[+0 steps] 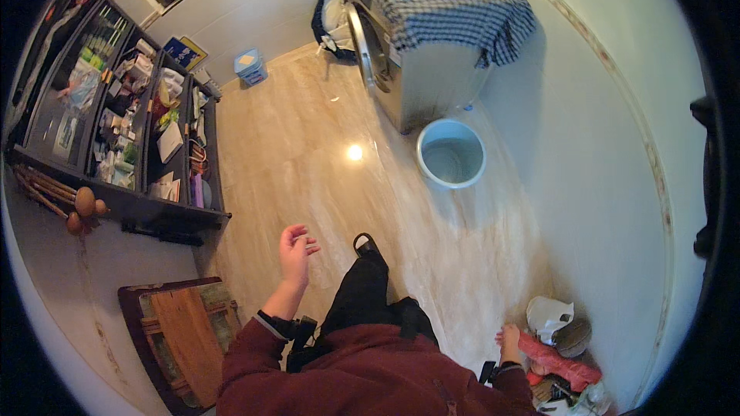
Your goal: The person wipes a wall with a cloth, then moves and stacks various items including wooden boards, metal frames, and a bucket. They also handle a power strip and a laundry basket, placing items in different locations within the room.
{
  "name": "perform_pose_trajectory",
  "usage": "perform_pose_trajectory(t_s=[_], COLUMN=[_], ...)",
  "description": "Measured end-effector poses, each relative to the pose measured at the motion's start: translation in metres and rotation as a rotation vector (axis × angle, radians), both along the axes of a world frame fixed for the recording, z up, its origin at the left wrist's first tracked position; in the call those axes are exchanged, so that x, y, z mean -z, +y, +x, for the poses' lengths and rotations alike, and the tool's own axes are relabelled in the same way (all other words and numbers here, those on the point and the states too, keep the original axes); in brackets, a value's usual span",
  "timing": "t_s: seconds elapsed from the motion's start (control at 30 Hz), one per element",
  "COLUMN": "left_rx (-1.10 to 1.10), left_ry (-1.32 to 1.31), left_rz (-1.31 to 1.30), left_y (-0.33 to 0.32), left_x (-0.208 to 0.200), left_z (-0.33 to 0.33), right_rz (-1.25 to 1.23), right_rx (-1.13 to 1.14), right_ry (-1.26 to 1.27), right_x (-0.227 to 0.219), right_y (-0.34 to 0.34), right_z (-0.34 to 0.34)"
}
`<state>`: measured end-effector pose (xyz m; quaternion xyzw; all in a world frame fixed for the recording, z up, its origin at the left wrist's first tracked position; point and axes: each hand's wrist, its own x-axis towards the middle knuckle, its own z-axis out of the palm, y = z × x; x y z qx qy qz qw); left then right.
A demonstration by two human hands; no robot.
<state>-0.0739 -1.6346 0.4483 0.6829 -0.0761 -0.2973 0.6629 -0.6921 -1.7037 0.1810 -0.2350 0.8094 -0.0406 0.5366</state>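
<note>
My left hand (pixel 295 253) hangs over the tiled floor with its fingers loosely spread and nothing in them. On the lower right, my right hand (pixel 508 338) is held low beside a long red plastic bundle (pixel 559 362), its fingers apart and empty. Whether it touches the bundle I cannot tell. A white plastic bag (pixel 548 316) and a dark rounded thing (pixel 573 337) lie by the bundle. Ahead, a light blue bucket (pixel 452 156) stands on the floor near the right wall.
Behind the bucket stands a washing machine (pixel 439 81), its round door ajar and a checked cloth (pixel 462 27) over it. A dark shelf unit (pixel 116 192) full of household things lines the left. Below it leans a wooden folding board (pixel 185 339). A small blue tub (pixel 250 69) is farther back.
</note>
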Motion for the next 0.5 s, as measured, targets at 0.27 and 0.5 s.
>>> perform_pose_trajectory(t_s=[0.27,0.5], left_rx=[-0.298,-0.48], left_ry=[-0.086,-0.18], left_rz=[0.026,0.002], left_y=[0.018,0.098], left_x=[-0.044,-0.069], left_z=[0.124,0.149], right_rz=[-0.313,-0.191], right_rx=[-0.359,-0.671], right_ry=[-0.142,-0.193], right_x=[-0.061,-0.068], right_y=[-0.162,-0.233], right_z=[0.246,0.399])
